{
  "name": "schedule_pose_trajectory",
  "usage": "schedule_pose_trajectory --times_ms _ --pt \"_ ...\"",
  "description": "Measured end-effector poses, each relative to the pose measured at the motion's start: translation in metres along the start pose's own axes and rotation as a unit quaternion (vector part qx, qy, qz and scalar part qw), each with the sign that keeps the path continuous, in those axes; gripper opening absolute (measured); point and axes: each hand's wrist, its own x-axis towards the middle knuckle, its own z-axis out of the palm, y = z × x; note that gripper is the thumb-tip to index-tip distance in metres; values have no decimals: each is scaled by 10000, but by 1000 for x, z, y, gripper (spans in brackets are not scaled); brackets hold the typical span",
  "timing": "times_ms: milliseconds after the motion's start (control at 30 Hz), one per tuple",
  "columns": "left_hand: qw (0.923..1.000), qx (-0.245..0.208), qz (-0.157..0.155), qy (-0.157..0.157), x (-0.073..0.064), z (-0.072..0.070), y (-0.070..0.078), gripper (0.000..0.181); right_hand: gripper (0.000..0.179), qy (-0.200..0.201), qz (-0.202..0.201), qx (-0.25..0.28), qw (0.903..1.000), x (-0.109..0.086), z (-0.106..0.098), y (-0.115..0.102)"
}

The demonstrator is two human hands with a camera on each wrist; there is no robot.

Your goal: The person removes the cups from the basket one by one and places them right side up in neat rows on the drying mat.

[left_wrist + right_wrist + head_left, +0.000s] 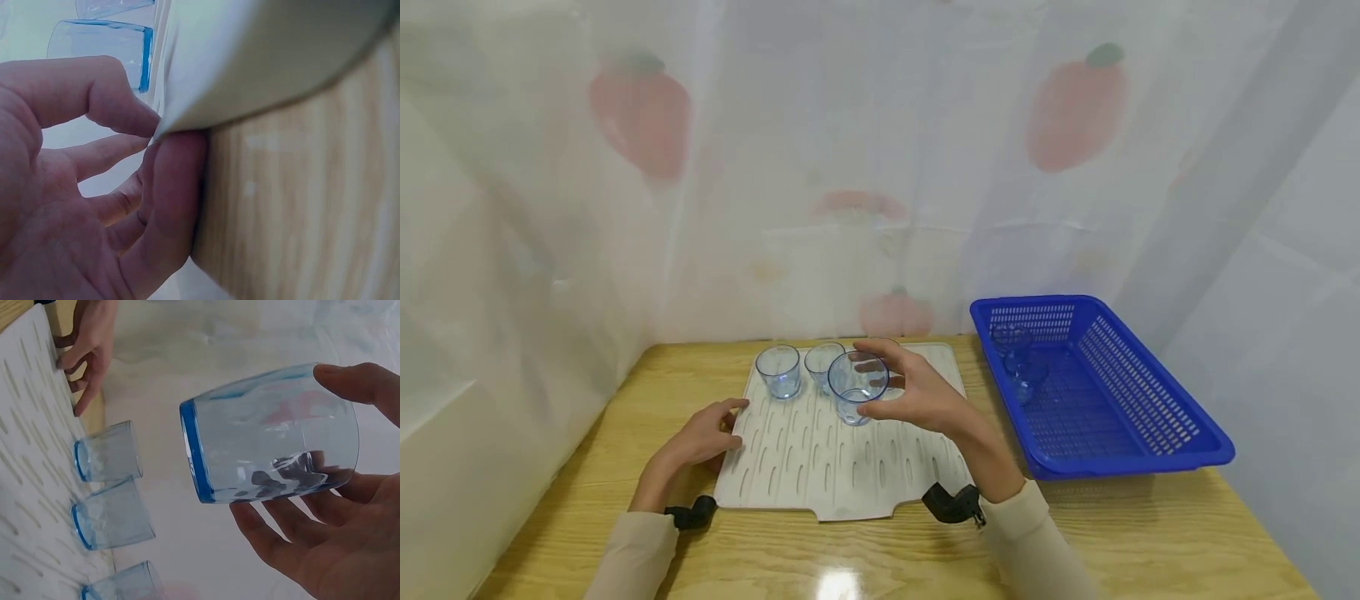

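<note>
In the head view my right hand point(913, 396) holds a clear, blue-tinted drinking glass point(857, 387) above a pale ridged drying mat point(850, 487). Thumb on one side and fingers on the other, it grips the glass, whose thick blue base point(197, 453) shows in the right wrist view. My left hand point(700, 433) is at the mat's left edge. The left wrist view shows its thumb and a bent finger pinching that edge. Two like glasses, one at the far left point(778, 372) and one beside it point(822, 362), stand on the mat; a third point(125, 582) is mostly hidden behind my right hand in the head view.
A blue plastic basket point(1150, 462) with slotted walls stands on the right of the wooden table point(760, 558). Several more glasses point(1022, 367) lie along its left side. A pale curtain with fruit prints point(850, 275) hangs behind the table and along its sides.
</note>
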Motion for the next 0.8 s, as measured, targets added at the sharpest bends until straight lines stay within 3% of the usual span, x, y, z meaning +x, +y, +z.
schedule_pose_trajectory --times_ms 400,800 --pt "9999 -114 -2 -56 -1 -1 3 73 78 -192 -73 343 9992 22 29 -8" --pt "9997 -147 -182 -7 1 2 -2 74 79 -203 32 566 9982 48 76 -1"
